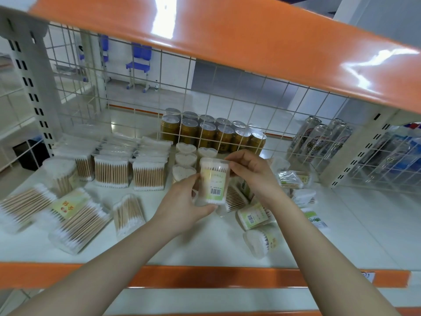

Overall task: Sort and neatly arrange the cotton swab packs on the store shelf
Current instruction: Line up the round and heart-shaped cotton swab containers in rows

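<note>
Shelf edge: the orange front lip runs across the nearest part of the view, with both forearms reaching over it.
Loose packs, near left: flat packs of wooden-stemmed swabs lie tilted and overlapping on the white shelf board, so this side looks unsorted.
Loose packs, near right: clear tubs with green labels lie on their sides in a jumble, likely waiting their turn.
Left hand: the left hand cups the lower part of the held tub, fingers curled round its side and thumb under its base, taking the weight.
Right hand: the right hand pinches the tub's upper edge with its fingertips, probably steadying or turning it.
Held tub: a clear swab tub is upright, lifted off the board between the hands with its barcode facing the camera, just in front of the standing tubs.
Standing tubs: heart-shaped tubs stand in short columns; the held one seems bound for the right-hand column.
Sorted rows: rectangular packs stand upright in files running back, left of the hearts.
Behind the wire grid: gold cans stand on the far side of the shelf.
</note>
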Available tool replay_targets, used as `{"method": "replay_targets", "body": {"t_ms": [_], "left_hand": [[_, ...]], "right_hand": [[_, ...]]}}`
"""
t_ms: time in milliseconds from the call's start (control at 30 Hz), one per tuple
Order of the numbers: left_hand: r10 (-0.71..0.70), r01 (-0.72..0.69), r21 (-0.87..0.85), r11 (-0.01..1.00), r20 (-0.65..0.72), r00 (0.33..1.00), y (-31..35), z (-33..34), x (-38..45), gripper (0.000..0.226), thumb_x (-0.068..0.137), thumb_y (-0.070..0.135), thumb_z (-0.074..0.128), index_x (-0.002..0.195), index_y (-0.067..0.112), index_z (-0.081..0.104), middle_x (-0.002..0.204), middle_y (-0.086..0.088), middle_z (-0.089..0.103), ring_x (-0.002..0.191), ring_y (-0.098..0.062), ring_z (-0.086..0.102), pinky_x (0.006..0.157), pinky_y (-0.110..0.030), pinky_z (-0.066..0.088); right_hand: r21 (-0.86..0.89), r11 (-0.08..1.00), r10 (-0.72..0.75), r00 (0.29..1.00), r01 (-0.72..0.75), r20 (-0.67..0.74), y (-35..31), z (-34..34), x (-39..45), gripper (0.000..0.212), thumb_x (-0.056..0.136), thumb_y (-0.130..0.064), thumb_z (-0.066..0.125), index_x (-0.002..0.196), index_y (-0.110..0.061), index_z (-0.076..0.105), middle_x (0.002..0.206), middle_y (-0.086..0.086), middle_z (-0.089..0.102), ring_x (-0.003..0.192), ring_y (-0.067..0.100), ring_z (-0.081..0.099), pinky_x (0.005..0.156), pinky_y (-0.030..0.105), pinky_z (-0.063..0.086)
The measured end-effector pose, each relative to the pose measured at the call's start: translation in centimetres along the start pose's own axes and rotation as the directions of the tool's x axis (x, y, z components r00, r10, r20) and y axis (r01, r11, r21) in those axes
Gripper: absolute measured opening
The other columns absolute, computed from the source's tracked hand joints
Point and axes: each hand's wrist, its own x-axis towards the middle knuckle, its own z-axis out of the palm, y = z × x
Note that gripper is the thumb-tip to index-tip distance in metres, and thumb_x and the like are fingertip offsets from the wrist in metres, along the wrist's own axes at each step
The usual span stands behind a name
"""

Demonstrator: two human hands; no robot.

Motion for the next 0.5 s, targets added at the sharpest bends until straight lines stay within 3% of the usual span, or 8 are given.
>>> {"method": "replay_targets", "body": {"t_ms": [100, 233, 400, 500], "left_hand": [[-0.016, 0.015, -0.02, 1.0, -0.011, 1.0, -0.15, -0.06, 0.12, 0.061, 0.071, 0.036, 0.076, 0.125, 0.019, 0.051, 0.098, 0.011, 0.053, 0.081, -0.001, 0.048, 0.065, -0.008, 0.036], [-0.021, 0.021, -0.016, 1.0, -0.012, 1.0, -0.27, 0.02, 0.19, 0.067, 0.072, 0.038, 0.074, 0.131, 0.018, 0.047, 0.107, 0.006, 0.055, 0.084, -0.005, 0.052, 0.067, -0.012, 0.04], [-0.02, 0.019, -0.021, 1.0, -0.04, 0.999, -0.38, -0.01, 0.15, 0.065, 0.075, 0.032, 0.072, 0.132, 0.018, 0.045, 0.111, 0.006, 0.052, 0.086, -0.004, 0.049, 0.065, -0.007, 0.036], [-0.035, 0.034, -0.021, 0.999, -0.052, 0.998, -0.45, -0.08, 0.08, 0.068, 0.075, 0.031, 0.072, 0.134, 0.017, 0.042, 0.118, 0.003, 0.052, 0.091, -0.007, 0.049, 0.069, -0.016, 0.039]], "right_hand": [[-0.015, 1.0, 0.007, 1.0, -0.008, -0.025, 0.33, 0.06, 0.16, 0.022, 0.09, -0.001, 0.053, 0.087, -0.022, 0.061, 0.09, -0.001, 0.066, 0.088, 0.018, 0.063, 0.086, 0.035, 0.053], [0.01, 1.0, 0.025, 0.998, -0.025, -0.049, 0.58, 0.28, 0.19, 0.022, 0.09, -0.002, 0.053, 0.087, -0.022, 0.061, 0.086, -0.007, 0.066, 0.081, 0.007, 0.064, 0.082, 0.027, 0.054], [-0.021, 1.0, 0.014, 0.999, -0.015, -0.035, 0.67, 0.3, 0.32, 0.022, 0.09, -0.002, 0.052, 0.088, -0.022, 0.061, 0.089, -0.006, 0.066, 0.082, 0.005, 0.064, 0.082, 0.025, 0.054], [-0.017, 1.0, 0.016, 1.0, -0.016, -0.019, 0.69, 0.38, 0.4, 0.024, 0.09, 0.001, 0.051, 0.089, -0.021, 0.06, 0.09, -0.005, 0.065, 0.08, 0.002, 0.064, 0.08, 0.02, 0.053]]}}
